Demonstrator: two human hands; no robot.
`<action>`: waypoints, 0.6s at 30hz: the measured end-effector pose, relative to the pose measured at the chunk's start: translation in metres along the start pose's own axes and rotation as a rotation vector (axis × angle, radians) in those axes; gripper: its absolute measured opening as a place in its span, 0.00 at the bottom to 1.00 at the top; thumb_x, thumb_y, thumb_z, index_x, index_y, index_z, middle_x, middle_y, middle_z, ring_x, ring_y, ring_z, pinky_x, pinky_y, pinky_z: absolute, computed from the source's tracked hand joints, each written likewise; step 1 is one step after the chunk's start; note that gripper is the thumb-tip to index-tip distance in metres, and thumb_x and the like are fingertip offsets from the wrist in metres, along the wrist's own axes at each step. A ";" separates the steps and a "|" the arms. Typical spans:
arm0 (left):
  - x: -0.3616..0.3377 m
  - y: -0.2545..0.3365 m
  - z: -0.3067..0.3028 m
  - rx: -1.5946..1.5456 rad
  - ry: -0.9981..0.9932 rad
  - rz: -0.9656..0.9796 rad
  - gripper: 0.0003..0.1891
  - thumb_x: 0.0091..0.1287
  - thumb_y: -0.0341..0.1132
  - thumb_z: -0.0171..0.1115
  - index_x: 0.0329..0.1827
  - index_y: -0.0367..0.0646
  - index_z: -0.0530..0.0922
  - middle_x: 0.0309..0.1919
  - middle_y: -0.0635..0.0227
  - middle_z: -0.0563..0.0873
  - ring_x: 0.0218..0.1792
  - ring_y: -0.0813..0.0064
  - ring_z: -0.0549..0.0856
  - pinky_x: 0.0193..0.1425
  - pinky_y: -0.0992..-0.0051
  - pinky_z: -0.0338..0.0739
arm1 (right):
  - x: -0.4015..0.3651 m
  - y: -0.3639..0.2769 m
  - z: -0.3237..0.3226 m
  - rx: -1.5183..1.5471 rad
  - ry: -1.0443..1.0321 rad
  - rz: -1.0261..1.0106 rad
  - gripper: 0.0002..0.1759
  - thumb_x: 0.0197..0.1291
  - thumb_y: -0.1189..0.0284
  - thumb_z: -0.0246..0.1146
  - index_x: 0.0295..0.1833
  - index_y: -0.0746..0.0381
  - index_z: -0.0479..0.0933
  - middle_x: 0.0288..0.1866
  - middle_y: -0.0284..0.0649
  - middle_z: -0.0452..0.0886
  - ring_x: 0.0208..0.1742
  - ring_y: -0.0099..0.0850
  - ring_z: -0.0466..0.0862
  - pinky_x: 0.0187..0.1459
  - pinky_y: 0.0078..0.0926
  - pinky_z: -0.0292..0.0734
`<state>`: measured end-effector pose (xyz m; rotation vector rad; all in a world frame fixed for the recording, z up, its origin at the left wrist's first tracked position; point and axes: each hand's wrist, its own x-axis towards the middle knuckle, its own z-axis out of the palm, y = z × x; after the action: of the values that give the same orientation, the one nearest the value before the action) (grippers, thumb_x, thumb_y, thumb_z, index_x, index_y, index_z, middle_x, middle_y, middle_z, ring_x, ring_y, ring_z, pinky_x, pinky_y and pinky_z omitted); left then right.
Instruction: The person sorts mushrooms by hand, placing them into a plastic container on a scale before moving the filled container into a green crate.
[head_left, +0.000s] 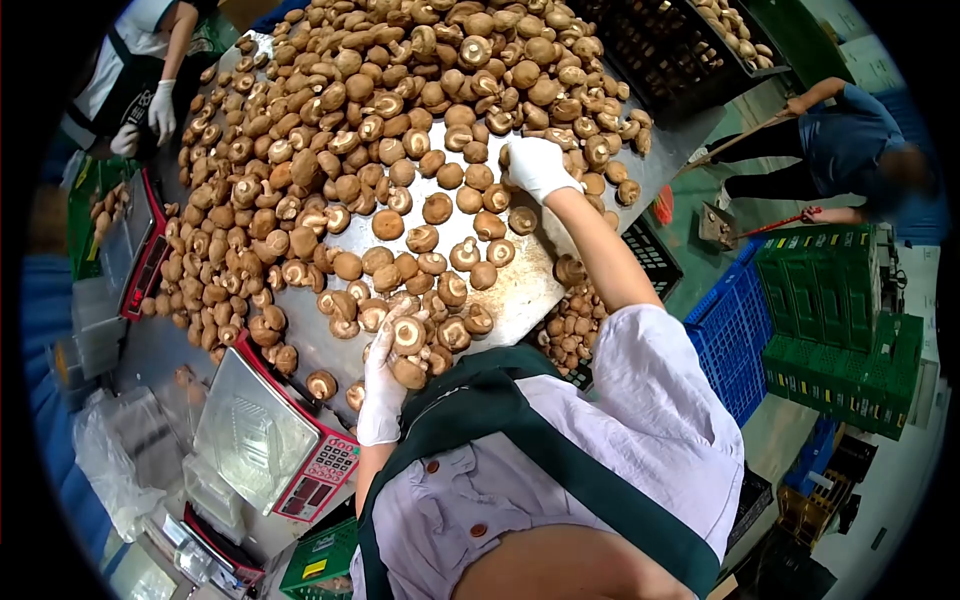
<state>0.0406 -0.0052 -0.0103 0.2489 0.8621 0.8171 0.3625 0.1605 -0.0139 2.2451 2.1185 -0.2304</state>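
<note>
Brown shiitake mushrooms (pixel 330 120) lie heaped over a metal table, with a looser group (pixel 437 208) on the pale board (pixel 522 278) in front of me. My left hand (pixel 381 395), in a white glove, is curled around several mushrooms (pixel 408 336) at the near edge, close to my apron. Those mushrooms partly cover its fingers. My right hand (pixel 540 167), also gloved, reaches to the right side of the heap. Its fingers are bent down, and a brown mushroom cap shows at the fingertips.
A scale (pixel 255 440) stands at my left, another scale (pixel 140 245) beyond it. More mushrooms fill a crate (pixel 570 335) below the board's right edge. A black crate (pixel 690 60) stands at the far right. One co-worker's gloved hand (pixel 162 112) is upper left; another person (pixel 850 145) holds a shovel.
</note>
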 end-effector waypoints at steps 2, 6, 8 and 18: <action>-0.001 0.000 0.001 -0.020 0.015 0.008 0.26 0.69 0.46 0.48 0.66 0.42 0.62 0.53 0.55 0.78 0.27 0.72 0.81 0.25 0.79 0.78 | 0.012 -0.006 0.022 -0.062 0.221 -0.062 0.06 0.44 0.73 0.59 0.27 0.61 0.81 0.29 0.47 0.82 0.33 0.42 0.83 0.34 0.37 0.78; -0.002 0.001 -0.002 -0.026 -0.029 0.000 0.26 0.69 0.45 0.47 0.66 0.41 0.62 0.52 0.55 0.78 0.28 0.72 0.81 0.26 0.78 0.78 | 0.020 -0.006 0.004 -0.045 0.138 -0.081 0.08 0.45 0.72 0.59 0.28 0.62 0.81 0.29 0.49 0.81 0.33 0.44 0.83 0.34 0.38 0.78; -0.002 0.001 0.001 -0.008 -0.027 0.016 0.26 0.69 0.46 0.47 0.66 0.41 0.62 0.52 0.55 0.78 0.29 0.72 0.81 0.26 0.78 0.78 | 0.021 -0.002 -0.005 0.078 0.150 0.088 0.08 0.46 0.70 0.59 0.31 0.58 0.82 0.31 0.47 0.82 0.34 0.43 0.83 0.36 0.39 0.78; 0.004 0.001 0.010 0.096 -0.107 -0.032 0.28 0.67 0.48 0.50 0.65 0.40 0.63 0.52 0.56 0.78 0.30 0.73 0.82 0.30 0.78 0.79 | 0.010 -0.008 0.040 0.041 0.219 -0.015 0.08 0.47 0.72 0.58 0.33 0.62 0.78 0.30 0.49 0.81 0.32 0.45 0.82 0.34 0.40 0.78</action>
<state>0.0495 -0.0001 -0.0055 0.3593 0.8042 0.7268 0.3520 0.1657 -0.0540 2.3767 2.2540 -0.0290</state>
